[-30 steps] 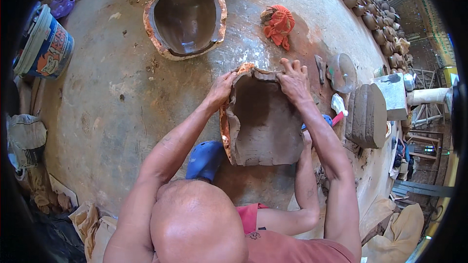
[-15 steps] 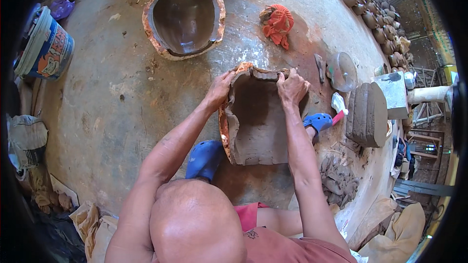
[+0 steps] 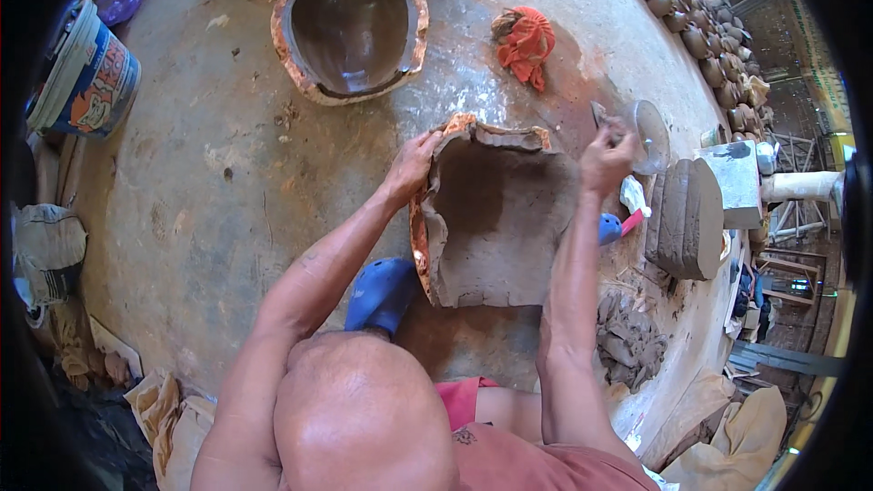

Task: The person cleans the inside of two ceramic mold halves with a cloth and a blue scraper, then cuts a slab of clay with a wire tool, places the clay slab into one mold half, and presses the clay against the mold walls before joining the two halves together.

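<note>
In front of me stands a half mould (image 3: pixel 418 241) with an orange, chipped edge, lined with a grey clay slab (image 3: pixel 509 236). My left hand (image 3: pixel 412 165) grips its upper left rim, fingers wrapped over the edge. Beyond the mould's right side, my right hand (image 3: pixel 607 160) is closed around a small dark lump of clay (image 3: pixel 616 132). Just past those fingers a flat dark tool (image 3: pixel 597 115) lies on the floor, partly hidden, beside a clear round tub (image 3: pixel 649 136).
A second half mould (image 3: pixel 351 36), lined with smooth clay, lies farther off. Right of it is a red cloth bundle (image 3: pixel 526 47). Stacked clay slabs (image 3: pixel 687 218) and clay scraps (image 3: pixel 629 341) sit at the right. A bucket (image 3: pixel 91 82) stands left; several pots (image 3: pixel 696 41) line the far right.
My right hand has left the mould's upper right rim and moved right, carrying a clay lump. That corner's orange edge now shows. My left hand keeps its place.
</note>
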{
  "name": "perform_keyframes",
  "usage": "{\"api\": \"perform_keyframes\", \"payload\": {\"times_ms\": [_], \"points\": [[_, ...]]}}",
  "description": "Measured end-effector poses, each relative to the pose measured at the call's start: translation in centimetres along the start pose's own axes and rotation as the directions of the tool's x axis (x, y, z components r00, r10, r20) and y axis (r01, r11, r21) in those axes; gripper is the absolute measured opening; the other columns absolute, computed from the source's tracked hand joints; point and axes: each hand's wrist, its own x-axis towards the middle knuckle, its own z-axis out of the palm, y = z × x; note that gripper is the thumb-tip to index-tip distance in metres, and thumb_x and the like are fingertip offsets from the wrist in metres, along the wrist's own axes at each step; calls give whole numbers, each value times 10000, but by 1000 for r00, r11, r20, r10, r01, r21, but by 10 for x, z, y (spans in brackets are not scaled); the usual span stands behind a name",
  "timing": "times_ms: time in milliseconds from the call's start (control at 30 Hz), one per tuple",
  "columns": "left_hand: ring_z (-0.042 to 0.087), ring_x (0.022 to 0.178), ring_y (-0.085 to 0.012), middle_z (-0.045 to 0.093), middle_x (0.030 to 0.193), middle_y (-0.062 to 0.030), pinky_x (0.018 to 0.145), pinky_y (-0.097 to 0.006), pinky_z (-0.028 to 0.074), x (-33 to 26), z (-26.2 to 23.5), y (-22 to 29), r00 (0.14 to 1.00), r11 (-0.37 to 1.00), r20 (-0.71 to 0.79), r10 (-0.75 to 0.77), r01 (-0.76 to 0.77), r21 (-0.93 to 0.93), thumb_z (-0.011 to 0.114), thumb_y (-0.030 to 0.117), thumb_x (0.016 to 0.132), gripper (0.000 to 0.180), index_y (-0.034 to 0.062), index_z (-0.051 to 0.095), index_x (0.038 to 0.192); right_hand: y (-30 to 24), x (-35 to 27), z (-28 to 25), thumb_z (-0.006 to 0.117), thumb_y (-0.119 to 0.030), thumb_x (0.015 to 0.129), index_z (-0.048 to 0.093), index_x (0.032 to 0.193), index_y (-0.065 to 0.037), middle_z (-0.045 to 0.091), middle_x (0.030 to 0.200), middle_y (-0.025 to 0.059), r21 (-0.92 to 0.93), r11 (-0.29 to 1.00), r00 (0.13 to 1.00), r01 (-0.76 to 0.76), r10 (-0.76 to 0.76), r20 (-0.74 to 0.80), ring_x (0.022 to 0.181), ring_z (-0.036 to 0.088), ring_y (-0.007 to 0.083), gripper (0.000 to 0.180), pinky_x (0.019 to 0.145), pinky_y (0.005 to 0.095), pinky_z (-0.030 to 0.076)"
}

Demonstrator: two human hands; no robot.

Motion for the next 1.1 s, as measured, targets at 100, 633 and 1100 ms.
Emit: {"api": "perform_keyframes", "payload": {"times_ms": [100, 633, 1100], "points": [[598, 1195, -168, 657, 1338, -100, 1043, -305, 445, -1, 14, 9, 1000, 996, -9, -19, 18, -86, 494, 310, 1092, 468, -10, 592, 1419, 11, 11, -16, 605, -22, 909, 709, 1134, -59, 740, 866, 185, -53, 994, 980, 91, -80, 182, 758, 734, 353, 250, 730, 490, 563], [623, 1002, -121, 709, 1131, -66, 906, -295, 497, 7, 6, -7, 998, 984, -64, -15, 3, -180, 521, 296, 1083, 394, -27, 668, 1253, -21, -94, 35, 566, -171, 799, 167, 1665, -227, 740, 998, 289, -359, 875, 478, 325, 176, 860, 934, 730, 458, 956, 875, 555, 580], [645, 1015, -128, 722, 1156, -55, 921, -299, 502, 17, -1, -29, 996, 972, -79, -28, 9, -235, 514, 321, 1090, 418, -13, 666, 1290, -56, -85, 15, 617, -245, 1018, 698, 1217, -64, 700, 695, 80, 278, 835, 705, -475, 172, 688, 585, 643, 134, 281, 551, 317, 506]]}}
